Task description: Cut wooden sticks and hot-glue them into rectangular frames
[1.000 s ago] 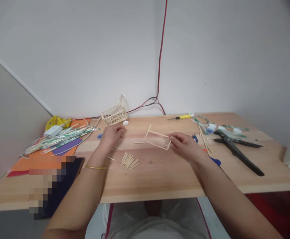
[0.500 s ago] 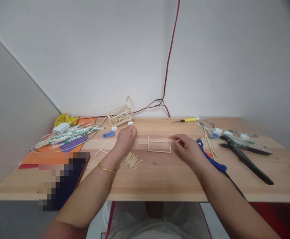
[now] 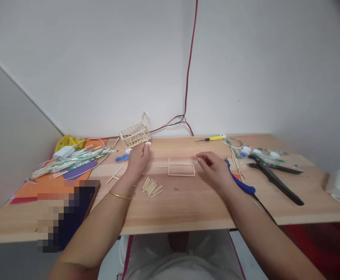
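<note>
Hovering left hand (image 3: pixel 139 157), curled with contents unclear, and right hand (image 3: pixel 213 168), loosely open, empty, either side of stick frame (image 3: pixel 181 169) lying flat on table (image 3: pixel 187 206); risking splitting its joints through a stray nudge.

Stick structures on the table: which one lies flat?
The open rectangular frame, flat between the left hand and right hand. The other, a barred basket, stands upright by the wall.

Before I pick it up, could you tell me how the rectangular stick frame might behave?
The stick frame is probably very light: just thin sticks round an open middle. Its small corner joints look fragile, so a hard pinch may break them. Lying flat on the table, it should slide, not roll.
</note>
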{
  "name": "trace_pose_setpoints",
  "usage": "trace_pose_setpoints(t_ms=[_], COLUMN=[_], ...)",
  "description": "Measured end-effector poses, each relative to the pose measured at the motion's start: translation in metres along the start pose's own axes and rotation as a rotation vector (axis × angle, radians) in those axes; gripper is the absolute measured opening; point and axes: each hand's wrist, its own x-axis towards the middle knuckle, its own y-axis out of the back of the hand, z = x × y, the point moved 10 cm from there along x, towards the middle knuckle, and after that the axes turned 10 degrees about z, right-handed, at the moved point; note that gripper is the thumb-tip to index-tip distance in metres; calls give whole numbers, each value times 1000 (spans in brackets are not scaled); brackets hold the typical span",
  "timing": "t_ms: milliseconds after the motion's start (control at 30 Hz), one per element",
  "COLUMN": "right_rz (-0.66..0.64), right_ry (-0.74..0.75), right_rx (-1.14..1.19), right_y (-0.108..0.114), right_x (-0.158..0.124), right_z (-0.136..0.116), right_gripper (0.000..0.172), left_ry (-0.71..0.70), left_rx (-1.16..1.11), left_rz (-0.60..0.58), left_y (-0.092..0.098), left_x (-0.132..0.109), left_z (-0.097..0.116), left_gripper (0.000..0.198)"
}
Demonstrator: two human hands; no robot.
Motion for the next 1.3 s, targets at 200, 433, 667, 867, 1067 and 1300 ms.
trace_pose_setpoints(t_ms=[200, 433, 667, 867, 1067, 1300], right_rz=[69, 33, -41, -113, -162, -172], right_ry=[-7, 42, 86, 138, 179, 205], right_rx=[36, -13, 23, 29, 22, 45], right_y=[9, 11, 3, -3, -7, -6], right_x=[1, 0, -4, -8, -11, -12], right_z=[-3, -18, -28, -39, -43, -47], right_gripper=[18, 26, 29, 26, 27, 28], left_ry=[-21, -182, -165, -286, -317, -419], left_rx=[42, -23, 104, 386, 547, 691], left_rz=[181, 160, 131, -321, -485, -567], left_y=[28, 34, 60, 22, -11, -43], left_x=[1, 10, 2, -81, -130, -119], left_z=[0, 13, 26, 34, 31, 40], left_gripper=[46, 27, 30, 39, 23, 24])
